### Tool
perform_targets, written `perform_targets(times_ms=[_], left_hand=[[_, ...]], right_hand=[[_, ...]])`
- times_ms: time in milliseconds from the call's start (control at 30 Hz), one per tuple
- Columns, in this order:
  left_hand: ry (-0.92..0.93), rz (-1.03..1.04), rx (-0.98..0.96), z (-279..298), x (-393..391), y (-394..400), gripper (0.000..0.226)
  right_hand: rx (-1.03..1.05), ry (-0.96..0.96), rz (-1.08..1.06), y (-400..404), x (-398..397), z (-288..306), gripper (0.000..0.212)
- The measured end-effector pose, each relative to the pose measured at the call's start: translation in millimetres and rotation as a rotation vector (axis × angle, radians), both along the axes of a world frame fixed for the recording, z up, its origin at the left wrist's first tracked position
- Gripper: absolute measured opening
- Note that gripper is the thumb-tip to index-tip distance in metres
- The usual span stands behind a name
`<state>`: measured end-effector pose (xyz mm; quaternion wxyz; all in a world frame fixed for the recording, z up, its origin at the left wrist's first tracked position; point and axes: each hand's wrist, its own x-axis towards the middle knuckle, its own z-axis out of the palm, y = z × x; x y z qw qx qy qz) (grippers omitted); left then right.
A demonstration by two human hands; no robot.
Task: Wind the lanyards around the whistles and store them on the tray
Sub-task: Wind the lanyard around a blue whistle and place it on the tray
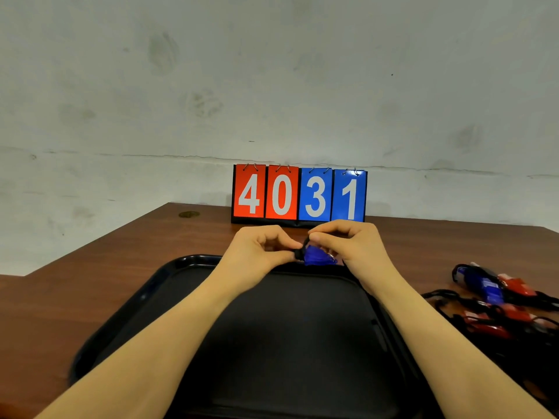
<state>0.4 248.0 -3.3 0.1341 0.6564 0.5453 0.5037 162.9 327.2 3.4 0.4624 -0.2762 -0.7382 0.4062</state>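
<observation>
**One whistle in hand, more waiting to the right**

One blue whistle [317, 256] is held between both hands, above the far rim of the black tray [169, 285]. The left hand [260, 252] pinches its dark end between thumb and fingertips; the right hand [348, 243] is curled around the other end and pinches the black lanyard [305, 241], which arcs up beside the whistle.

The whistle is judged light, small, hard and fairly smooth, so it is best pinched by its ends, leaving the middle free for turns of cord. The lanyard is judged soft and limp; slack is likely to spring loose unless tension is kept.

Well off the right forearm, a pile of whistles [496, 300], blue and red, lies tangled with black cords on the brown table [106, 246].

Beyond the hands a scoreboard [299, 193] stands against the wall, reading 4 and 0 on red cards, 3 and 1 on blue. No brand can be read on the whistles.
</observation>
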Motion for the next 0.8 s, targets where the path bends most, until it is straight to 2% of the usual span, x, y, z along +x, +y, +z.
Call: perform_targets(times_ms=[167, 267, 467, 667, 800], left_hand=[[-0.256, -0.003, 0.072, -0.8, -3.3, 2.1, 0.023], [-0.347, 0.032, 0.108, -1.8, -4.0, 4.5, 0.023], [-0.332, 0.127, 0.133, -4.2, -6.0, 9.4, 0.023], [-0.279, 0.173, 0.092, -7.1, -7.9, 12.8, 0.021], [-0.223, 0.209, 0.082, -6.5, -10.3, 14.8, 0.022]], right_hand=[[0.016, -0.127, 0.003, 3.9, -1.5, -5.1, 0.017], [0.047, -0.194, 0.053, 0.9, -4.1, -5.7, 0.01], [0.107, -0.302, 0.16, -11.2, -6.5, -2.0, 0.014], [0.192, -0.3, 0.193, -19.6, -5.2, 3.3, 0.011], [0.326, -0.301, 0.088, -19.1, -6.9, 0.8, 0.013]])
